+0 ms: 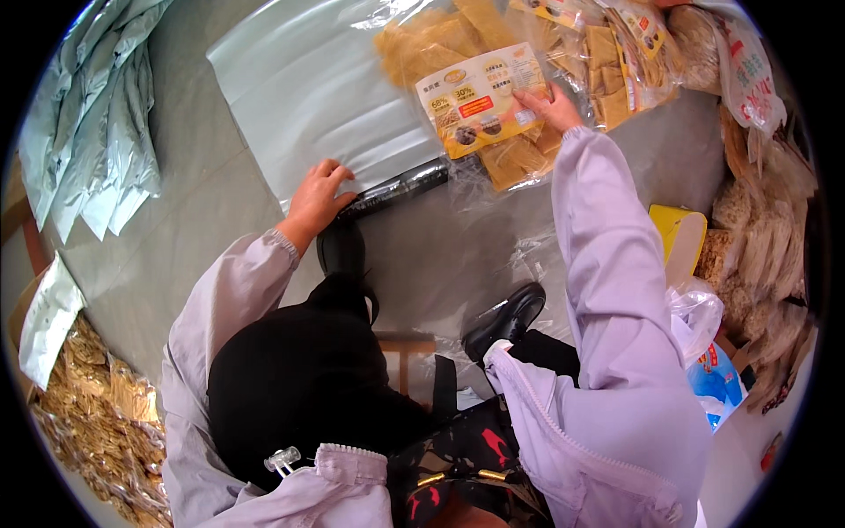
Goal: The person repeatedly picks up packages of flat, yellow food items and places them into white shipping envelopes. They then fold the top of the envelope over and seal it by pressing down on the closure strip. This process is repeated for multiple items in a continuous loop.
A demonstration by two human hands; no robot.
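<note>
A large silvery-white plastic mailing bag (304, 97) lies flat on the floor before me, its black inner side showing along the near edge. At that bag's near left corner rests my left hand (319, 201), open, fingers bent and apart on the plastic. My right hand (554, 110) is closed on the right side of a clear packet (506, 167) of yellow-brown dried sheets with a white and yellow label (482, 99). This packet overlaps the bag's right part. Its underside is hidden, as are some of my right fingertips.
More labelled packets (607, 75) lie at the far right. Several silvery bags (110, 114) hang or lie at the far left. Bags of brown dried food (97, 414) fill the lower left, with others (757, 255) along the right. A yellow piece (678, 231) stands beside my right sleeve.
</note>
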